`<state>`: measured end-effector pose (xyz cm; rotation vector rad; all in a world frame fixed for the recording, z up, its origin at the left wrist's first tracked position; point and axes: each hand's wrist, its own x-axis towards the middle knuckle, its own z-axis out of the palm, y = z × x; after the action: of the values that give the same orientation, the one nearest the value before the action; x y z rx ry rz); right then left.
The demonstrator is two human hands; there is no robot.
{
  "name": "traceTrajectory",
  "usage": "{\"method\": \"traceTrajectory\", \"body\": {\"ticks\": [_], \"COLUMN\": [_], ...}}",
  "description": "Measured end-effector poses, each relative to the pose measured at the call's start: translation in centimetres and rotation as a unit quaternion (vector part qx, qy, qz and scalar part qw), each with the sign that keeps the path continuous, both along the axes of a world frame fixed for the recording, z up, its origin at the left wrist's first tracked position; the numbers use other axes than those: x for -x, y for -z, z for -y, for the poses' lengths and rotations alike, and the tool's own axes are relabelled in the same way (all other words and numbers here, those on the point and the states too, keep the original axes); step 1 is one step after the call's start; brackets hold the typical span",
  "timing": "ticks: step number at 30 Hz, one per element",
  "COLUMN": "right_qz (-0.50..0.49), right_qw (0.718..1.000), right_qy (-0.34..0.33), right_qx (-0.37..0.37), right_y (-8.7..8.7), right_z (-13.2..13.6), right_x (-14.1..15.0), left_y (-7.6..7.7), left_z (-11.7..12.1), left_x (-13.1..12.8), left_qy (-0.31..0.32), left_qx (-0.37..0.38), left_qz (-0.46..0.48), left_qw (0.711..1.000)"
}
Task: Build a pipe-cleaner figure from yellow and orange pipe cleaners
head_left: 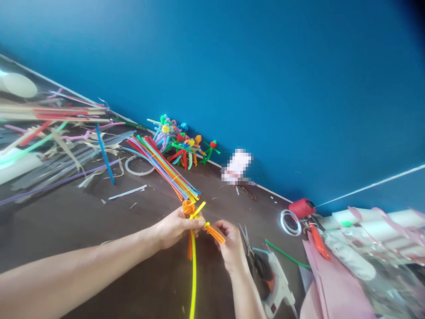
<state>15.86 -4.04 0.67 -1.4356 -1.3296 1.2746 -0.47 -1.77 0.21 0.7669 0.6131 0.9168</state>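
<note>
An orange and yellow pipe cleaner figure (188, 207), with a round orange head, is pinched in my left hand (174, 227). A long yellow pipe cleaner (193, 283) hangs down from it toward the bottom of the view, and a shorter yellow end sticks up beside the head. My right hand (229, 243) is closed at an orange pipe cleaner limb (215, 233) that slants out to the right with yellow wound around it. Its fingertips are partly hidden. Just beyond my left hand lies a bundle of coloured pipe cleaners (166, 168).
Several finished pipe cleaner figures (186, 144) stand against the blue wall (265, 88). Scissors (254, 259) and a white glue gun (279, 283) lie right of my right hand. Red thread (301, 208), tape rolls and pink sheets (335, 279) fill the right; loose strips crowd the left.
</note>
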Motion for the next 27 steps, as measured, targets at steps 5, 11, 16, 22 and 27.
{"method": "traceTrajectory", "body": {"ticks": [5,11,16,22,27], "right_qz": [0.062,0.037,0.052,0.089,0.159], "right_qw": [0.997,0.996,0.991,0.990,0.973], "right_qy": [-0.031,-0.082,-0.127,-0.078,-0.018], "right_qx": [-0.020,0.019,-0.010,-0.076,-0.164], "right_y": [-0.1,0.1,-0.8,-2.0,-2.5], "right_z": [0.4,1.1,1.6,1.8,1.6], "right_x": [0.8,1.7,1.9,1.2,0.4], "left_y": [0.4,0.9,0.5,0.7,0.9], "left_z": [-0.1,-0.2,-0.1,-0.3,-0.5], "left_x": [-0.2,-0.4,-0.4,-0.3,-0.2], "left_qy": [-0.094,-0.137,-0.149,-0.154,-0.118], "left_qx": [-0.013,-0.052,-0.073,-0.087,-0.100], "left_qz": [-0.017,-0.092,-0.141,-0.174,-0.196], "left_qw": [0.995,0.985,0.976,0.969,0.968]}}
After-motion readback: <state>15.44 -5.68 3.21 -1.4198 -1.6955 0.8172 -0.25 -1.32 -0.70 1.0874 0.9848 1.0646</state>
